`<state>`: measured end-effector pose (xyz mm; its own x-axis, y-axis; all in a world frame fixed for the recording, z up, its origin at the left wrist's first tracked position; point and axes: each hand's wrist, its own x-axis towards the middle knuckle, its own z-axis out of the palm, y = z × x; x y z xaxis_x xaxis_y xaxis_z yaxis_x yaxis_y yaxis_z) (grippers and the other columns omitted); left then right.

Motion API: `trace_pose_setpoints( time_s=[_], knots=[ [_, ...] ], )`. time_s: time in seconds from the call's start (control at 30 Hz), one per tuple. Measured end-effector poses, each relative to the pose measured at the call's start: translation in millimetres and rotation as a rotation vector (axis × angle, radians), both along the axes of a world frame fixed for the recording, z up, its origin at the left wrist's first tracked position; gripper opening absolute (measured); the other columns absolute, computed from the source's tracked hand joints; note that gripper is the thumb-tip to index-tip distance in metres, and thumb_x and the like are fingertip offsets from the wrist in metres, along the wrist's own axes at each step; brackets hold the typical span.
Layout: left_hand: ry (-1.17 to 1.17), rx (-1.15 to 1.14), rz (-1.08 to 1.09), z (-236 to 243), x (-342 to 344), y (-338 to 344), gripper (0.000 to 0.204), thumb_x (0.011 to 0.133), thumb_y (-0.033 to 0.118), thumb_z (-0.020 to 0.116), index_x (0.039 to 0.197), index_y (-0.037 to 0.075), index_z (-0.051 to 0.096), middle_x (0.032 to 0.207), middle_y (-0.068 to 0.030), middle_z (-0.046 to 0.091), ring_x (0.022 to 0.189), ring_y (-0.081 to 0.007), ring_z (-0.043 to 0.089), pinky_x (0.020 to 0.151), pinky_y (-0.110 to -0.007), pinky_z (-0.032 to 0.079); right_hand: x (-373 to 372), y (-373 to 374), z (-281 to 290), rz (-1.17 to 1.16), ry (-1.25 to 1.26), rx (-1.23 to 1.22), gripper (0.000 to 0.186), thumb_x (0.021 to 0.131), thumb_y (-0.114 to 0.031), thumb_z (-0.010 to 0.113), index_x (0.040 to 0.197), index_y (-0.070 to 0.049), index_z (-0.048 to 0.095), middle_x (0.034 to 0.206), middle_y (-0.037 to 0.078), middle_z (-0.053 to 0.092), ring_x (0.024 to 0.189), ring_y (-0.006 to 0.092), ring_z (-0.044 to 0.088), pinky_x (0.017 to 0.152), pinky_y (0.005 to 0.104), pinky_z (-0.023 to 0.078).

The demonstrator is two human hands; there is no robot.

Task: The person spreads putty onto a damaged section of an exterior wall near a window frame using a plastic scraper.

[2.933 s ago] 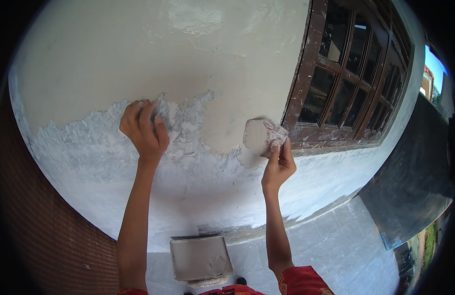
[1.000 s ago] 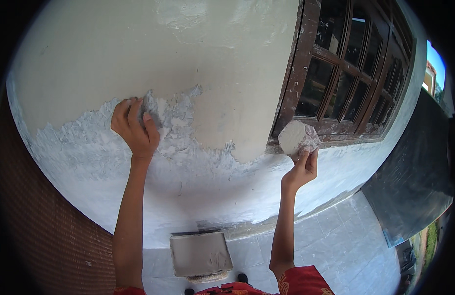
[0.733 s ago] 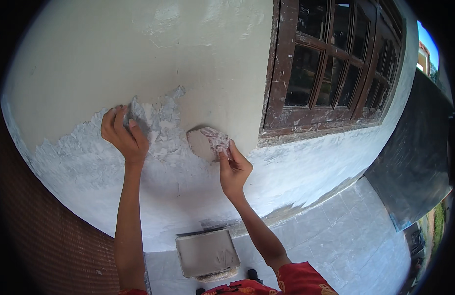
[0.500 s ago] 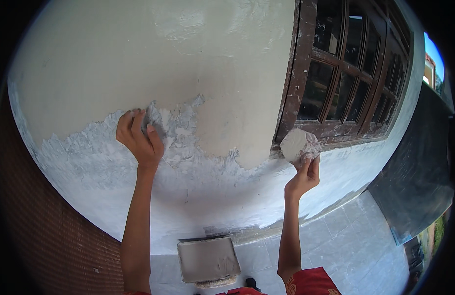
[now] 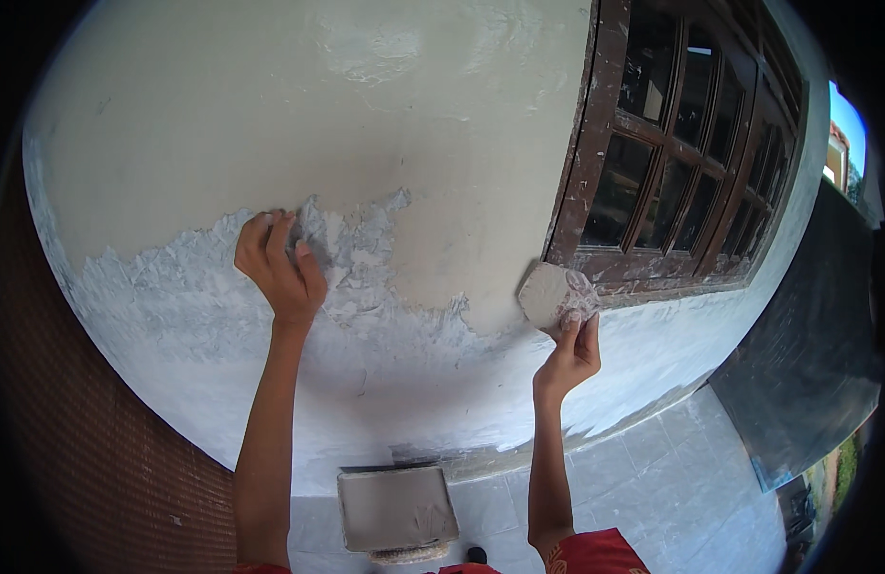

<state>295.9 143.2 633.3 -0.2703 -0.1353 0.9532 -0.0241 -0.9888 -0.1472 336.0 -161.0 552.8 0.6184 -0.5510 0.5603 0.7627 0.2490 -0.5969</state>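
Note:
My left hand (image 5: pixel 282 270) is against the wall (image 5: pixel 213 143), at the ragged edge where beige putty meets the bluish-white surface. Its fingers are bent around a greyish shape that I cannot make out, partly hidden by the hand and its shadow. In my right hand (image 5: pixel 568 356), pinched between thumb and fingers, is a flat putty-coated scraper (image 5: pixel 546 295). It has a rounded, many-sided outline and a clear, plastic-looking part near the grip. The scraper shows in front of the window's lower left corner; whether it touches the wall, I cannot tell.
A brown wooden window (image 5: pixel 667 153) with glass panes, splashed with putty, fills the upper right. Below, a rectangular tray (image 5: pixel 396 507) of beige putty rests near the wall's foot on grey floor tiles (image 5: pixel 595 488). A woven brown surface (image 5: pixel 108 421) borders the left; a dark sheet (image 5: pixel 806 335) stands at right.
My right hand has moved left and slightly down with the scraper, toward the window's corner. My left hand stays at nearly the same place on the wall. The view has shifted a little.

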Motion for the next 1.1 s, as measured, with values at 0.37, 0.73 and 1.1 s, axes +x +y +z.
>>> trace_pose_setpoints(
  time_s=[0.37, 0.73, 1.1],
  knots=[
    [-0.026, -0.027, -0.037, 2, 0, 5, 0.028, 0.091, 0.020, 0.043, 0.113, 0.005, 0.052, 0.114, -0.0114, 0.049, 0.110, -0.0275, 0.041, 0.091, -0.040, 0.028, -7, 58, -5, 0.042, 0.026, -0.259, 0.032, 0.087, 0.002, 0.058, 0.117, 0.013, 0.053, 0.105, 0.019, 0.063, 0.088, 0.0159, 0.062, 0.077, 0.0273, 0.052],
    [-0.020, -0.016, -0.049, 3, 2, 1, 0.028, 0.089, 0.018, 0.044, 0.112, 0.005, 0.053, 0.114, -0.0112, 0.049, 0.110, -0.0275, 0.041, 0.091, -0.041, 0.028, -6, 62, -29, 0.146, -0.077, -0.496, 0.036, 0.085, 0.004, 0.060, 0.119, 0.011, 0.052, 0.109, 0.018, 0.062, 0.094, 0.0154, 0.059, 0.074, 0.0248, 0.050],
    [0.033, 0.001, -0.020, 7, -8, 4, 0.029, 0.090, 0.017, 0.045, 0.114, 0.004, 0.051, 0.115, -0.0117, 0.050, 0.112, -0.0286, 0.042, 0.094, -0.041, 0.027, 11, -77, 6, 0.071, 0.115, 0.163, 0.040, 0.093, -0.010, 0.051, 0.131, 0.000, 0.044, 0.120, 0.014, 0.056, 0.107, 0.0237, 0.057, 0.081, 0.0395, 0.052]
  ],
)
